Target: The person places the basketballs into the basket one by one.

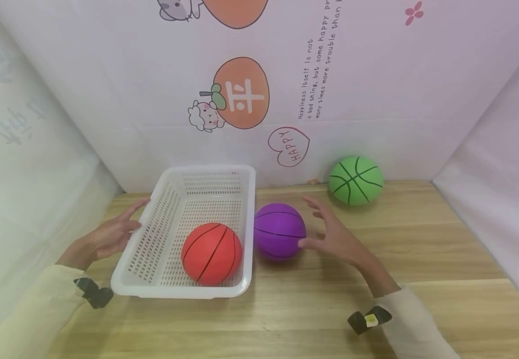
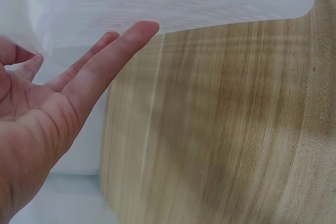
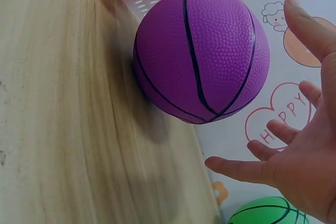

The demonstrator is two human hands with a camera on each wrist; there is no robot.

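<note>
A white slotted plastic basket (image 1: 122,271) stands on the wooden table with a red ball (image 1: 212,254), marked like a basketball, inside its near right part. My left hand (image 1: 113,237) is at the basket's left side; its extended fingers (image 2: 113,59) touch the outer wall. Right beside the basket sits a small purple basketball (image 1: 279,232) on the table. My right hand (image 1: 338,239) is spread just right of this ball, and the right wrist view shows a gap between the hand (image 3: 310,150) and the purple ball (image 3: 202,56).
A green basketball (image 1: 356,180) lies at the back right, against the printed white backdrop (image 1: 376,99). White sheeting hangs at both sides of the wooden table (image 1: 295,314). Each wrist bears a dark strapped device.
</note>
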